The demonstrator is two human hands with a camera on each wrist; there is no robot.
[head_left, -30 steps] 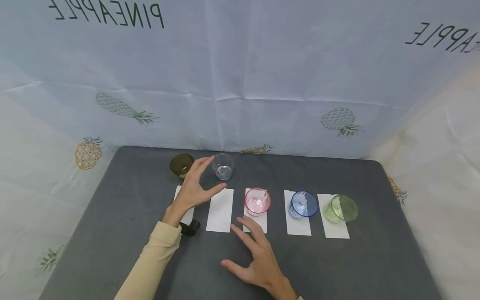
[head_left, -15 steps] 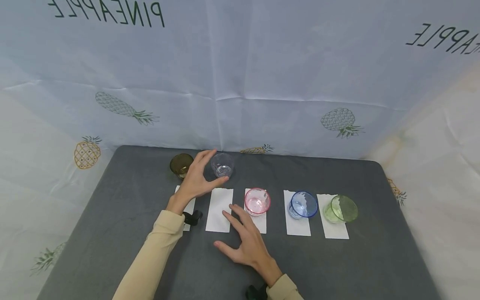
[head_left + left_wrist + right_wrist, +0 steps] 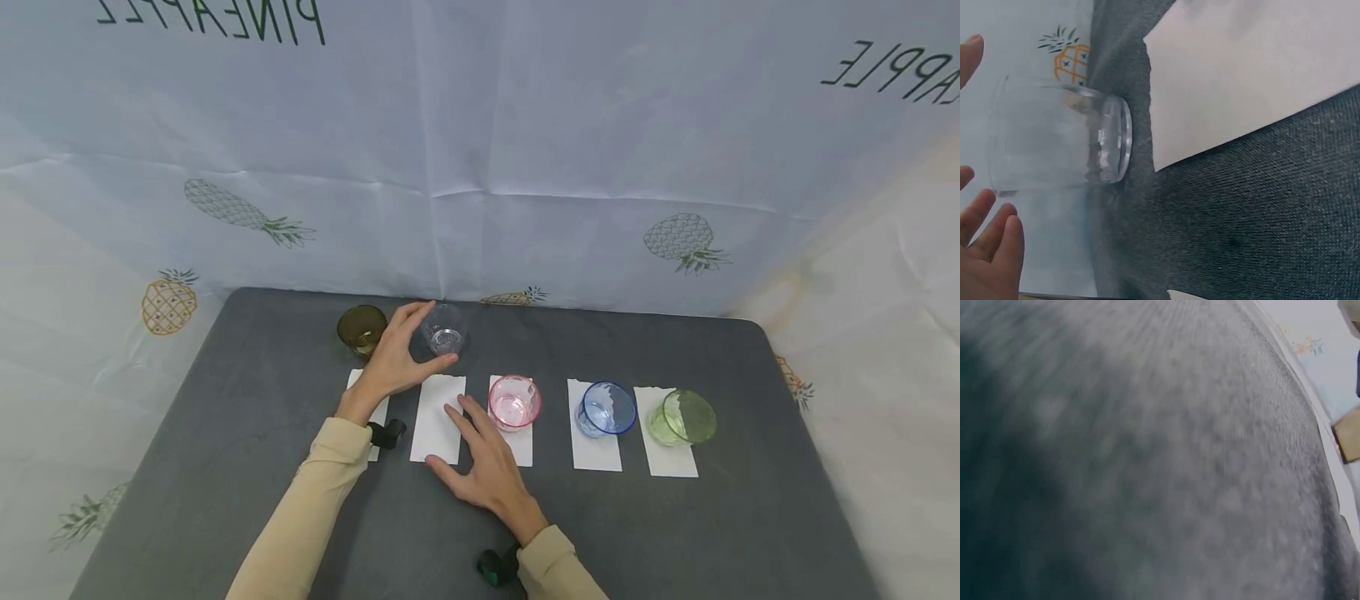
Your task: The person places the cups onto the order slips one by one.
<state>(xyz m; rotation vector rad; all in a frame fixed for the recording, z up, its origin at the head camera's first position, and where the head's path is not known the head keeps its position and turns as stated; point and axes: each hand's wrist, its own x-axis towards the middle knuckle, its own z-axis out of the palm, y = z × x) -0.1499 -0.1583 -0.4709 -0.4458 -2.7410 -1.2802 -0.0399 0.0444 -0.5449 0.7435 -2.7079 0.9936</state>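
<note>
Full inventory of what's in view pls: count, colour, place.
amber glass: 1, brown, beyond the leftmost sheet
clear glass: 1, colourless, beyond the second sheet
pink glass: 1, pink, on the third sheet
blue glass: 1, blue, on the fourth
green glass: 1, green, on the fifth
paper sheets: 5, white, in a row
table: 1, dark grey, under everything
pineapple-print backdrop: pale fabric, behind and beside table
tan object: 1, right edge of right wrist view, unidentifiable
wrist devices: 2, black, one per wrist
sleeves: 2, cream, on the forearms
left hand: 1, bare, at the clear glass, contact unclear
right hand: 1, bare, near the second and third sheets
</note>
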